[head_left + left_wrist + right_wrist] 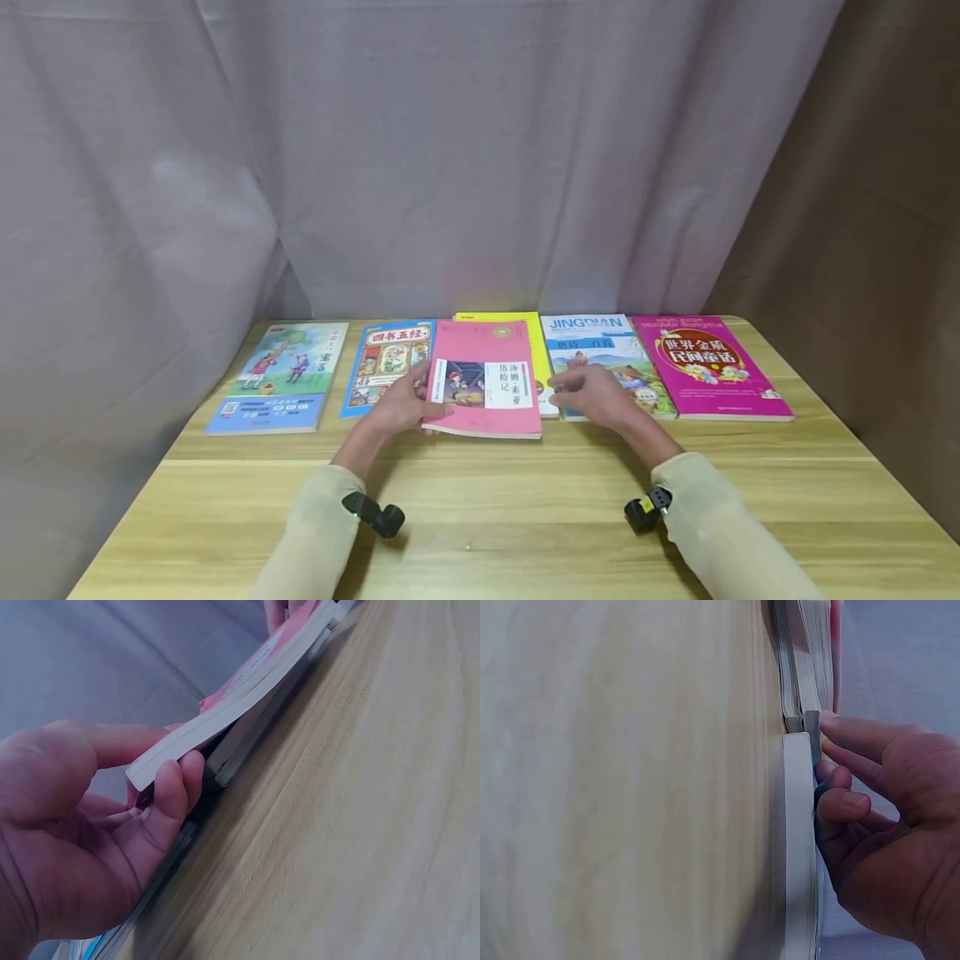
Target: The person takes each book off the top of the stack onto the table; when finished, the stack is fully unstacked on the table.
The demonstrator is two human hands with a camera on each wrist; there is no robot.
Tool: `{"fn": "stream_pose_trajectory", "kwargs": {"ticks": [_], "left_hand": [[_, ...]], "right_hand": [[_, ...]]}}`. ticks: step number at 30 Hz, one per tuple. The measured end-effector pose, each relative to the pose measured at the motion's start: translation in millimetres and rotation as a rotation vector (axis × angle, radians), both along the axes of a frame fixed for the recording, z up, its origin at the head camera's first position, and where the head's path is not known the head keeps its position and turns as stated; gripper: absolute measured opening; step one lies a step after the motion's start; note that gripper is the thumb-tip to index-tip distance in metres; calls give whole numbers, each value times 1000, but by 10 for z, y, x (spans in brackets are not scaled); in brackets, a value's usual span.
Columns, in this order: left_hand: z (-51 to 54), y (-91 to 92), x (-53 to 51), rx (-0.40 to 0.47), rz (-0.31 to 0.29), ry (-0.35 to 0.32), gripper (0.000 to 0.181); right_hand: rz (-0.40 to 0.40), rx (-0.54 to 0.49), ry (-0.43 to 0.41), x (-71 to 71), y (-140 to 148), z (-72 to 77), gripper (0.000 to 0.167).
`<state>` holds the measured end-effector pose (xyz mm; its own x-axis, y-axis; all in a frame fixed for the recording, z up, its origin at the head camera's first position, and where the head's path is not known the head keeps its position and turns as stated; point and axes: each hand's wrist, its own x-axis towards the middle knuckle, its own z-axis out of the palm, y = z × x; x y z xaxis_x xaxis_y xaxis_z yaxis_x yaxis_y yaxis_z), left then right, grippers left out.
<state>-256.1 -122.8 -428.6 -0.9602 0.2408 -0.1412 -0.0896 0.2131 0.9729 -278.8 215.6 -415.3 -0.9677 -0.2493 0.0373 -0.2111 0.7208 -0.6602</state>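
My left hand (401,407) grips the left edge of a pink paperback book (480,423), thumb on top and fingers underneath. In the left wrist view the pages (217,729) of this book bow, and its near corner is raised above the book beneath. It lies over a yellow book (537,333) and overlaps a blue-bordered book (392,350). My right hand (600,396) is above the left part of a blue-and-white book (588,325). Its thumb and index finger reach to the yellow book's right edge, while its other fingers bend over the blue-and-white cover (817,825).
A green-and-blue book (281,379) lies at the far left of the row, a magenta book (716,396) at the far right. The wooden table (495,508) extends in front. A grey curtain (450,167) hangs directly behind the books.
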Motion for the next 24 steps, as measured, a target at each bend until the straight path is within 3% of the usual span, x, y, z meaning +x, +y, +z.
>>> {"fn": "stream_pose_trajectory", "kwargs": {"ticks": [7,13,24], "left_hand": [[-28,-73,43,20,-18,-70,103],[-80,-109,68,8,-16,-53,104],[-85,-271,200,246,-90,-140,96]], "right_hand": [[-8,5,0,21,-21,14,33],[-23,13,-28,12,-41,-4,35],[-23,1,-24,2,-23,-23,35]]}}
